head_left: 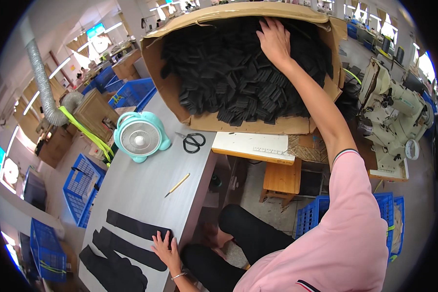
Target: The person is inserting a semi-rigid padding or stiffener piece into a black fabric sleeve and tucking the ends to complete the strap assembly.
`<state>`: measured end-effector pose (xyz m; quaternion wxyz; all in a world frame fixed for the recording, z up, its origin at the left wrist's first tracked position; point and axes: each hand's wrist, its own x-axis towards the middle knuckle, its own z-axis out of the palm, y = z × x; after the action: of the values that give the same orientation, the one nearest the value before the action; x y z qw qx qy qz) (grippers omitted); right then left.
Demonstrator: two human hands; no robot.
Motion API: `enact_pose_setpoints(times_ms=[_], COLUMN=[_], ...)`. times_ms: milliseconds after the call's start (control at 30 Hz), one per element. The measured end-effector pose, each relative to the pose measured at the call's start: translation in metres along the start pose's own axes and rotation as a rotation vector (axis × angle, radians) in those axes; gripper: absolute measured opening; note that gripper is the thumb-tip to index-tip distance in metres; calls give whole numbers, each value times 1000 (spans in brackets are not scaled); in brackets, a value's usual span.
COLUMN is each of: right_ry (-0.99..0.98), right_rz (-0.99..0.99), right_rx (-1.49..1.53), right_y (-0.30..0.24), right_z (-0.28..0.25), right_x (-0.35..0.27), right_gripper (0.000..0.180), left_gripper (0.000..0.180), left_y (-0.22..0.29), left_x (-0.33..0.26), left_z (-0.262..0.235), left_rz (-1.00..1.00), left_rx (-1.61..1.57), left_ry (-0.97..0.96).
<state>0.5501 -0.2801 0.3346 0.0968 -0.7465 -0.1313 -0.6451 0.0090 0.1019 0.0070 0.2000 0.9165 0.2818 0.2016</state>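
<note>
My right hand (276, 45) reaches into a large cardboard box (158, 92) heaped with small black fabric-like pieces (238, 73). Its fingers lie stretched over the pile near the back, and no piece shows lifted in them. On the grey table, my left hand (167, 252) rests flat with its fingers apart, touching the right end of a black strip (136, 225). A second black strip (129, 250) lies below that one. Nearest me at the lower left are more black pieces (113, 272), bunched and overlapping.
A turquoise fan (140, 138), black-handled scissors (193, 142) and a thin yellow pen-like tool (177, 185) sit on the table (151, 194). A sewing machine (394, 112) stands right of the box. Blue baskets (82, 187) are on the floor, and a wooden stool (281, 180) stands below the box.
</note>
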Motion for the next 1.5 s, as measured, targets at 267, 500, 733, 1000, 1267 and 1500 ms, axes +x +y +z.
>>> enact_pose_setpoints(times_ms=[267, 500, 733, 1000, 1267, 1500], right_ry=[-103, -510, -893, -1068, -1412, -1567], right_rz=[-372, -586, -965, -251, 444, 570], right_rx=[335, 916, 1395, 1254, 1629, 1706], right_y=[-86, -195, -211, -240, -353, -373], right_z=[-139, -256, -325, -265, -208, -191], right_x=[-152, -295, -352, -328, -273, -275], right_gripper=[32, 25, 37, 27, 44, 36], left_gripper=[47, 40, 32, 28, 28, 28], left_y=[13, 105, 109, 114, 144, 138], left_x=[-12, -40, -61, -85, -99, -112], left_z=[-5, -9, 11, 22, 32, 46], left_rz=[49, -225, -575, -811, -713, -520], left_rx=[27, -1051, -1395, -1747, -1771, -1197], left_ry=[195, -123, -166, -249, -372, -234])
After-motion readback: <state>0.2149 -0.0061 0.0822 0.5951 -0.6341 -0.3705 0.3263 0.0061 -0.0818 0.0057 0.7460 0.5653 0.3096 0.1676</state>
